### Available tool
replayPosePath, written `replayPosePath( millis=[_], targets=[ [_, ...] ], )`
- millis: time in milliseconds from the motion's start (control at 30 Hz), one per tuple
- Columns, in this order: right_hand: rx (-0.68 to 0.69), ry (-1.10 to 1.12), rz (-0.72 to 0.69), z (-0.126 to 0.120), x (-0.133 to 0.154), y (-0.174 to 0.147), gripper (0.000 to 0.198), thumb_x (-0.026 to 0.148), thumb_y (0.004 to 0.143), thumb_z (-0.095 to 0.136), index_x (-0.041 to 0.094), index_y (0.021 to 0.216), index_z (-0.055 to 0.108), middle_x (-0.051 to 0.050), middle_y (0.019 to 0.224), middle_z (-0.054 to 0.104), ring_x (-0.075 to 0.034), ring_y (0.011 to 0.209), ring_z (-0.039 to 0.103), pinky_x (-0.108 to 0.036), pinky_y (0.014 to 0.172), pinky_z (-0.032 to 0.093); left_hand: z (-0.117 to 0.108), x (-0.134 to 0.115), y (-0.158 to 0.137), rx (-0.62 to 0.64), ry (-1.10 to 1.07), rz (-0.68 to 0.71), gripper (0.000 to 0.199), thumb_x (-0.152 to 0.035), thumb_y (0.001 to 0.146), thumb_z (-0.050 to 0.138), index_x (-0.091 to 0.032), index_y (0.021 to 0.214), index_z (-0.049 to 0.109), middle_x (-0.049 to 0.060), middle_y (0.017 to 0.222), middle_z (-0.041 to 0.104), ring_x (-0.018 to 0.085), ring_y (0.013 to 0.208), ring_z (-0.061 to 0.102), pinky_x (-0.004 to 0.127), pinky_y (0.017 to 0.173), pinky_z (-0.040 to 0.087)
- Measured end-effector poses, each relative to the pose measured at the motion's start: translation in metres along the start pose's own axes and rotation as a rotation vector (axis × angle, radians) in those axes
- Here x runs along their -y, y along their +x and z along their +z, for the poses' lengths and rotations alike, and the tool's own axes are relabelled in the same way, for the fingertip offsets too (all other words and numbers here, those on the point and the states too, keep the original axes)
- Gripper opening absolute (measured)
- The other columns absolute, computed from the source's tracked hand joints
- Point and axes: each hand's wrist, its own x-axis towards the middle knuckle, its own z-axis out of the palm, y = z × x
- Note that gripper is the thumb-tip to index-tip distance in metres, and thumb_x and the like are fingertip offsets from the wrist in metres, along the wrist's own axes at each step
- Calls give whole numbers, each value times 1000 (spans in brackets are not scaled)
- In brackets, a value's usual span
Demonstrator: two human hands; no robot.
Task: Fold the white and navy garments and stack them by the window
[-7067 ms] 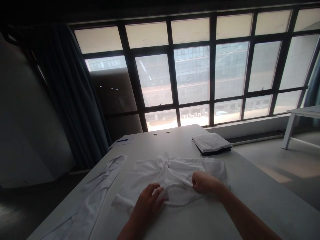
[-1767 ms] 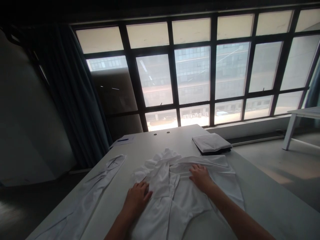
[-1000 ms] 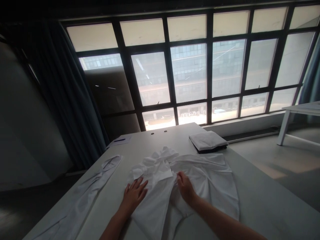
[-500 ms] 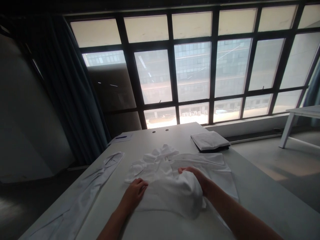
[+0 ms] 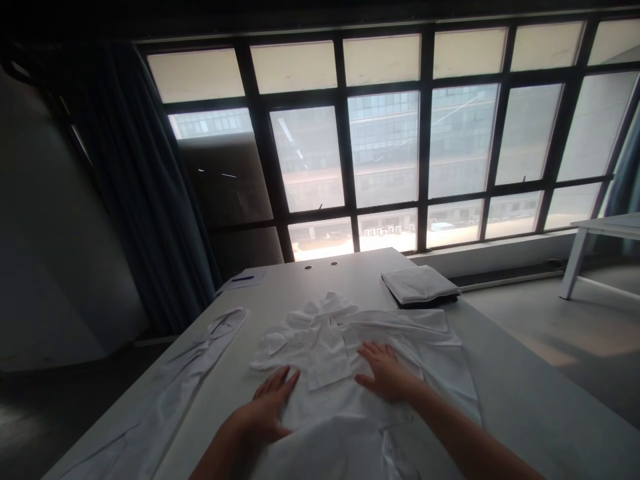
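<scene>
A white garment [image 5: 327,403], with a ruffled or bunched part at its far end, lies spread on the white table [image 5: 525,400]. Its near part reaches toward me and looks blurred. My left hand [image 5: 267,403] rests at the garment's left edge, fingers spread. Flat on the cloth right of the middle lies my right hand [image 5: 387,373], its fingers stretched out. Neither hand grips anything. Under and beyond my right forearm, a wide white panel of cloth [image 5: 450,373] extends to the right.
Another white cloth piece [image 5: 165,393] lies along the table's left side. Folded white cloth [image 5: 420,283] sits on something dark at the back right. A pen [image 5: 243,278] lies on paper at the far left. Windows stand beyond, and a second table [image 5: 580,260] is at right.
My right hand has let go of the lifted, bunched cloth, which now lies flatter and reaches nearer to me. The left hand's fingers have spread.
</scene>
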Motion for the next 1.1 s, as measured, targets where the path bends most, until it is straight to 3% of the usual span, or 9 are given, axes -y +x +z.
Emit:
replayPosePath(
  millis=[167, 300, 400, 467, 533, 633, 800, 967, 1100],
  targets=[
    [98, -107, 16, 19, -18, 4, 81, 64, 92, 45, 19, 158, 32, -12, 167, 22, -31, 154, 13, -51, 123, -1, 2, -8, -2, 211, 54, -9, 163, -67, 34, 88, -18, 161, -2, 22, 165, -11, 43, 149, -12, 65, 118, 2],
    [104, -127, 39, 28, -11, 2, 80, 65, 95, 37, 19, 159, 29, -13, 167, 17, -34, 155, 8, -60, 120, -4, -6, -11, -4, 212, 31, -6, 162, -70, 33, 87, -19, 162, 3, 23, 166, -5, 45, 150, -9, 67, 118, 5],
    [85, -148, 36, 40, -1, -3, 86, 69, 94, 35, 14, 159, 27, -19, 167, 14, -40, 154, 4, -67, 117, -7, -14, -18, -2, 47, -45, -24, 126, -73, 52, 81, -25, 157, 33, 20, 165, 25, 44, 151, 18, 63, 119, 19],
    [85, -149, 13, 49, 6, -7, 89, 72, 93, 34, 12, 159, 26, -22, 167, 12, -42, 153, 0, -68, 116, -9, -14, -26, 3, -180, -149, -15, 78, -72, 79, 63, -27, 143, 55, 14, 152, 49, 36, 142, 43, 53, 116, 34],
    [98, -135, -14, 55, 12, -11, 91, 73, 93, 33, 13, 159, 24, -22, 167, 10, -43, 153, -2, -69, 115, -10, -7, -31, 11, -387, -222, 36, 56, -63, 95, 44, -27, 134, 61, 10, 141, 60, 28, 131, 56, 43, 110, 43],
    [117, -105, -66, 53, 19, -12, 91, 75, 90, 39, 16, 158, 28, -22, 166, 15, -45, 152, 5, -72, 115, -3, 11, -28, 21, -497, -163, 98, 59, -59, 99, 40, -25, 147, 49, 10, 151, 51, 27, 137, 50, 42, 114, 41],
    [-61, -172, -57, 23, 16, -4, 58, 55, 96, 43, 25, 144, 51, -15, 157, 43, -38, 145, 32, -68, 116, 12, 27, -11, 25, -384, 47, 67, 81, -69, 95, 43, -24, 160, 25, 8, 165, 27, 31, 151, 26, 48, 123, 22],
    [-129, -259, 280, 5, -32, -3, 62, 57, 98, 34, 23, 148, 47, -16, 164, 30, -39, 148, 27, -71, 113, 9, 25, -7, 14, -307, 106, 23, 97, -79, 87, 47, -24, 161, 15, 8, 166, 17, 34, 153, 18, 50, 125, 17],
    [-53, -242, 204, -2, -84, -16, 67, 61, 99, 31, 23, 154, 40, -11, 165, 27, -30, 153, 22, -58, 121, 6, 23, -8, -5, -251, 108, 32, 97, -80, 87, 46, -25, 161, 13, 5, 167, 11, 35, 154, 13, 52, 125, 14]
  ],
)
